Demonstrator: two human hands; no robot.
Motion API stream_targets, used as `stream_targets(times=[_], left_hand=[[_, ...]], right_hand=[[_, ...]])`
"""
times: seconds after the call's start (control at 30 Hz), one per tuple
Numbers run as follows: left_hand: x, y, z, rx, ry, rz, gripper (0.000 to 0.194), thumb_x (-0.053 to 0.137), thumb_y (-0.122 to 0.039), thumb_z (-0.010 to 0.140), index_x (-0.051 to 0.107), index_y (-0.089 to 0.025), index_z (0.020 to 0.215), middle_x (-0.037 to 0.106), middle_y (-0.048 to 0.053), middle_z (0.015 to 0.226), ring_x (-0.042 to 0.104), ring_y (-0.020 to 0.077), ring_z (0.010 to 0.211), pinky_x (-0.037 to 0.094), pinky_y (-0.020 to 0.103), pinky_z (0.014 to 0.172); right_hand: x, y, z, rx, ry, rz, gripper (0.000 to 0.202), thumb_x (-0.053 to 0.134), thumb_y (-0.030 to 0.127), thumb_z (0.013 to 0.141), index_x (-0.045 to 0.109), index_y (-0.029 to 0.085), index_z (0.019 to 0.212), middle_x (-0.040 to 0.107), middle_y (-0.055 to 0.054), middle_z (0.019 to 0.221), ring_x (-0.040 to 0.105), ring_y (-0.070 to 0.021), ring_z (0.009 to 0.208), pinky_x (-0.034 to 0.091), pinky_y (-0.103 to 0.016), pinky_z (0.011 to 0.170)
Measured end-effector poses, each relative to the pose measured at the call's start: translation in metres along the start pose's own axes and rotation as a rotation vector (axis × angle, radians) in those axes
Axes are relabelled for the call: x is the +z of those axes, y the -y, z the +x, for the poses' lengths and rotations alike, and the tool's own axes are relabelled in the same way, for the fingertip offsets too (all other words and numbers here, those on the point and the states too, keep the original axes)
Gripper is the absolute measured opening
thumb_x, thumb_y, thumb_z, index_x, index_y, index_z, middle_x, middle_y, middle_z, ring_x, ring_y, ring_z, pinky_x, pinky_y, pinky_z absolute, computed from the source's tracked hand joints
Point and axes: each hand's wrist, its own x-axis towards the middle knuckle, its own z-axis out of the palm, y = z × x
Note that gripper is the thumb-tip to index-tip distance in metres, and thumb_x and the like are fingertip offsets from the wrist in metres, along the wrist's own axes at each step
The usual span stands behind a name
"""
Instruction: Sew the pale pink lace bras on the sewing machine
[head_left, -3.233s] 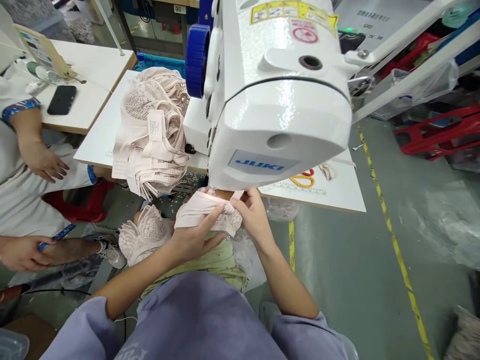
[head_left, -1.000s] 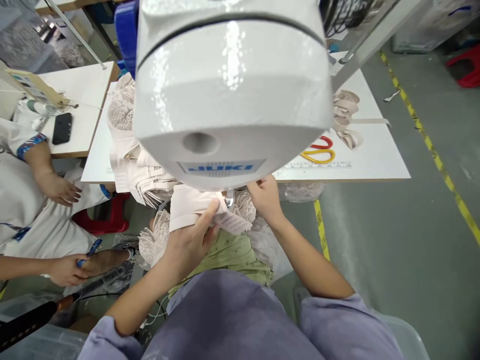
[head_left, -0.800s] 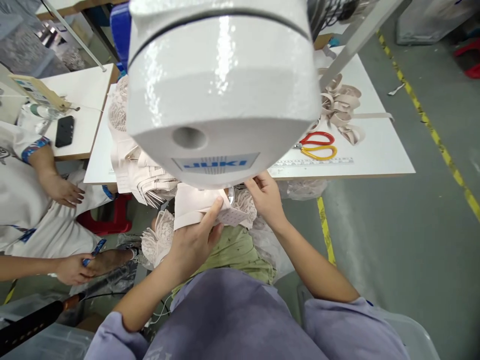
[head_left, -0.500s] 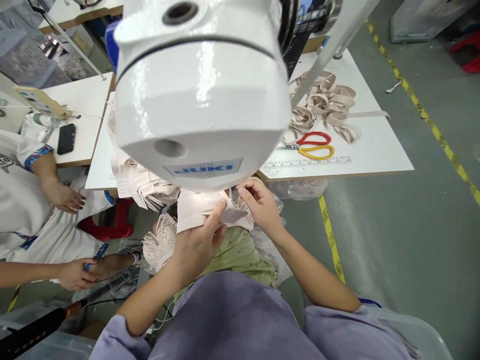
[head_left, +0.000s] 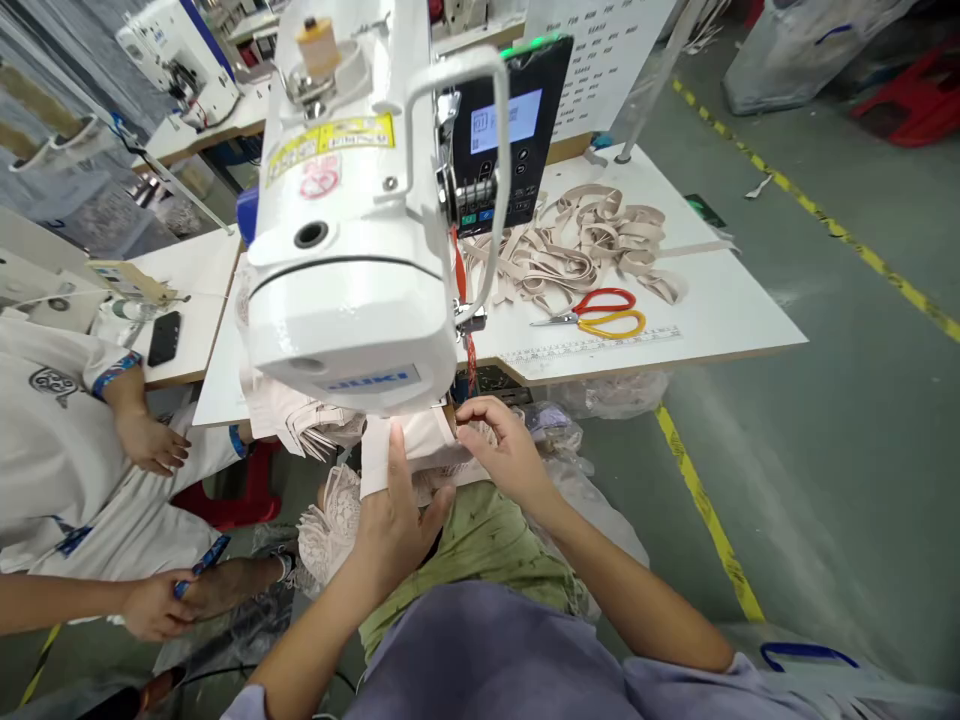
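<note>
A pale pink fabric piece [head_left: 416, 438] lies under the head of a white sewing machine [head_left: 352, 320]. My left hand [head_left: 394, 520] rests on its left part, fingers apart, index finger pointing up along the cloth and thumb out to the right. At the fabric's right edge is my right hand [head_left: 506, 450], with thumb and index finger brought together beside the machine; what they pinch is too small to make out. The needle area is hidden behind the machine head. Lace fabric [head_left: 330, 525] hangs left of my left hand.
Red-and-yellow scissors [head_left: 611, 312], a ruler strip and coiled beige straps [head_left: 600, 235] lie on the white table [head_left: 727, 310]. Stacked fabric [head_left: 300, 420] sits left of the machine head. A seated person [head_left: 67, 450] is at the left, near a black phone [head_left: 164, 338].
The view has pulled back, showing more of the machine and its lit control panel. My left hand's index finger has shifted left on the fabric and points straighter up. My right hand stays at the right edge.
</note>
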Motion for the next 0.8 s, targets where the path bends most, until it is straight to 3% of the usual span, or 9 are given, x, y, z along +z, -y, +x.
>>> stream_targets(times=[0.1, 0.2, 0.3, 0.37, 0.47, 0.57, 0.63, 0.7, 0.8], left_hand=[[0.006, -0.004, -0.004, 0.039, -0.032, 0.023, 0.092, 0.055, -0.041, 0.097, -0.003, -0.005, 0.158, 0.049, 0.034, 0.141, 0.070, 0.0336, 0.105, 0.061, 0.039, 0.075], [0.009, -0.021, -0.018, 0.144, -0.058, 0.071, 0.090, 0.055, -0.037, 0.097, -0.001, -0.005, 0.158, 0.050, 0.031, 0.142, 0.064, 0.0366, 0.117, 0.059, 0.044, 0.088], [0.010, -0.042, -0.038, 0.203, -0.009, 0.025, 0.089, 0.056, -0.036, 0.096, 0.000, -0.004, 0.159, 0.051, 0.029, 0.143, 0.055, 0.0386, 0.129, 0.055, 0.048, 0.099], [0.010, -0.049, -0.047, 0.133, 0.097, -0.116, 0.092, 0.056, -0.037, 0.096, -0.003, -0.006, 0.159, 0.051, 0.028, 0.143, 0.060, 0.0370, 0.124, 0.057, 0.046, 0.096], [0.007, -0.046, -0.052, -0.021, 0.352, -0.442, 0.089, 0.057, -0.037, 0.095, -0.002, -0.015, 0.159, 0.062, 0.021, 0.132, 0.071, 0.0278, 0.100, 0.061, 0.037, 0.076], [0.002, -0.034, -0.049, -0.093, 0.531, -0.740, 0.074, 0.055, -0.033, 0.096, 0.015, -0.020, 0.157, 0.073, 0.010, 0.109, 0.072, 0.0203, 0.090, 0.056, 0.024, 0.061], [-0.002, -0.025, -0.044, -0.124, 0.515, -0.813, 0.056, 0.053, -0.032, 0.098, 0.035, -0.019, 0.149, 0.074, 0.004, 0.088, 0.070, 0.0161, 0.078, 0.051, 0.020, 0.058], [-0.007, -0.018, -0.039, -0.142, 0.417, -0.777, 0.037, 0.051, -0.031, 0.099, 0.053, -0.017, 0.133, 0.068, 0.000, 0.073, 0.064, 0.0129, 0.064, 0.049, 0.021, 0.058], [-0.013, -0.011, -0.028, -0.108, 0.249, -0.692, 0.025, 0.050, -0.030, 0.099, 0.062, -0.017, 0.117, 0.065, 0.002, 0.075, 0.063, 0.0146, 0.068, 0.050, 0.025, 0.065]], right_hand=[[0.002, 0.006, -0.007, 0.002, 0.010, -0.058, 0.018, 0.064, 0.040, 0.087, 0.061, 0.024, 0.097, 0.064, -0.005, 0.099, 0.061, -0.0223, 0.096, 0.049, -0.038, 0.091], [0.002, 0.009, -0.024, 0.064, 0.082, -0.086, 0.018, 0.066, 0.039, 0.086, 0.062, 0.025, 0.097, 0.066, -0.002, 0.092, 0.062, -0.0217, 0.088, 0.048, -0.040, 0.092], [-0.002, 0.011, -0.043, 0.187, 0.153, 0.052, 0.019, 0.059, 0.041, 0.092, 0.066, 0.024, 0.095, 0.068, -0.002, 0.090, 0.062, -0.0212, 0.084, 0.050, -0.034, 0.078], [-0.008, 0.013, -0.053, 0.225, 0.133, 0.133, 0.021, 0.056, 0.042, 0.094, 0.068, 0.024, 0.095, 0.068, -0.002, 0.090, 0.063, -0.0208, 0.085, 0.050, -0.032, 0.075], [-0.020, 0.015, -0.060, 0.217, 0.088, 0.109, 0.021, 0.059, 0.041, 0.094, 0.069, 0.023, 0.089, 0.066, -0.001, 0.086, 0.060, -0.0193, 0.083, 0.048, -0.030, 0.075], [-0.029, 0.017, -0.061, 0.208, 0.124, 0.056, 0.024, 0.058, 0.041, 0.094, 0.066, 0.022, 0.081, 0.059, 0.000, 0.078, 0.055, -0.0168, 0.076, 0.044, -0.028, 0.070], [-0.032, 0.018, -0.061, 0.205, 0.166, 0.055, 0.025, 0.057, 0.041, 0.094, 0.063, 0.022, 0.079, 0.056, 0.001, 0.076, 0.053, -0.0159, 0.073, 0.042, -0.028, 0.068], [-0.032, 0.019, -0.061, 0.197, 0.203, 0.059, 0.027, 0.056, 0.041, 0.094, 0.061, 0.021, 0.077, 0.054, 0.001, 0.073, 0.051, -0.0155, 0.070, 0.040, -0.028, 0.067], [-0.031, 0.021, -0.061, 0.181, 0.260, 0.053, 0.028, 0.055, 0.039, 0.094, 0.057, 0.020, 0.073, 0.051, 0.001, 0.071, 0.048, -0.0144, 0.067, 0.036, -0.027, 0.064]])
